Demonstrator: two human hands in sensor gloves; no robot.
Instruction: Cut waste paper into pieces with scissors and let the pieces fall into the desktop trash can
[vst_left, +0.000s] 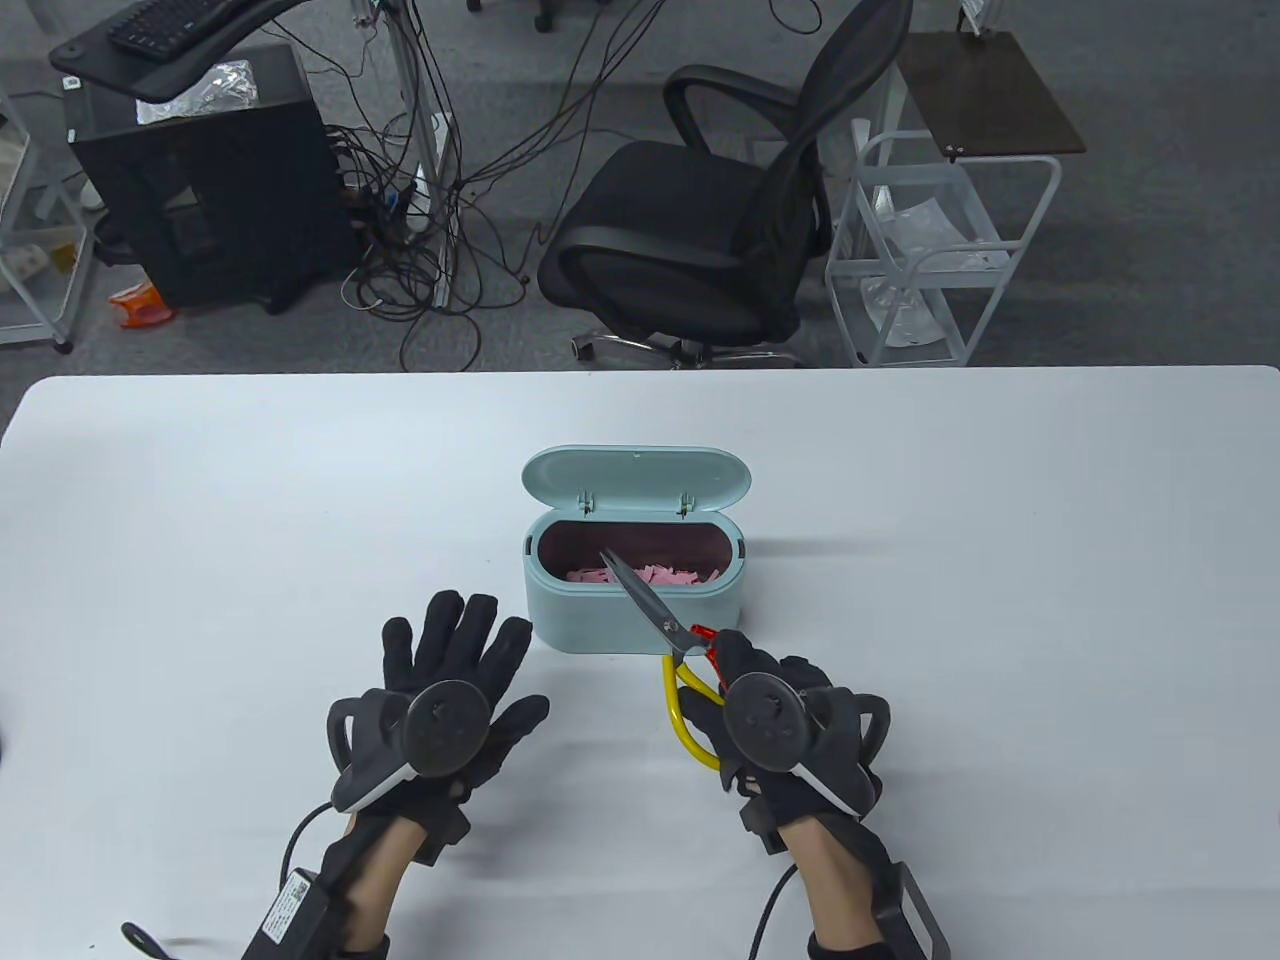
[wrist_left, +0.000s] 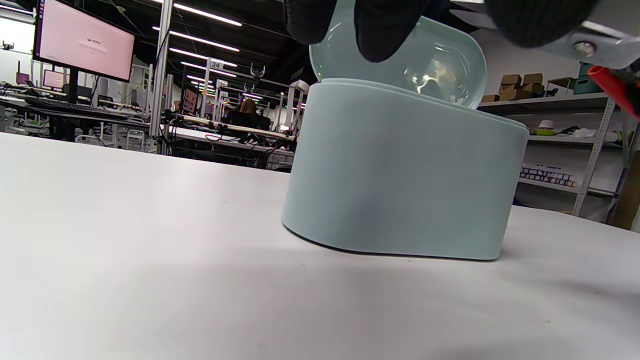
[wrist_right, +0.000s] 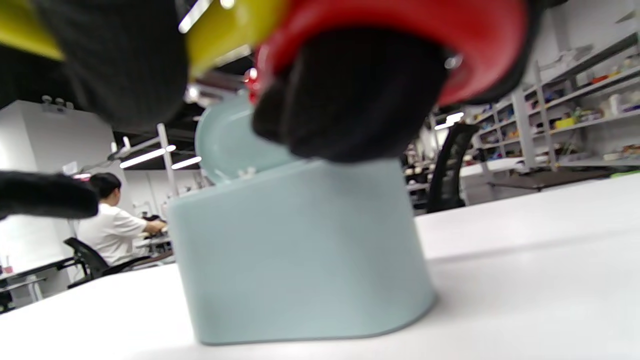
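Note:
A pale teal desktop trash can (vst_left: 560, 610) (wrist_left: 400, 180) (wrist_right: 300, 260) stands mid-table with its lid (vst_left: 636, 478) swung back. Pink paper pieces (vst_left: 650, 575) lie inside it. My right hand (vst_left: 760, 700) grips the scissors (vst_left: 650, 605) by their yellow (vst_left: 685, 720) and red (vst_left: 705, 640) handles, and the closed blades reach over the can's opening. My left hand (vst_left: 460, 650) hovers left of the can with fingers spread straight, holding nothing. In the right wrist view the yellow and red handle loops (wrist_right: 400, 30) wrap my fingers (wrist_right: 350, 110).
The white table (vst_left: 1000, 560) spreads wide on both sides of the can. Beyond its far edge stand a black office chair (vst_left: 720, 230), a white wire cart (vst_left: 940, 250) and a computer tower (vst_left: 210, 170) with tangled cables. A person in white (wrist_right: 112, 227) sits in the background.

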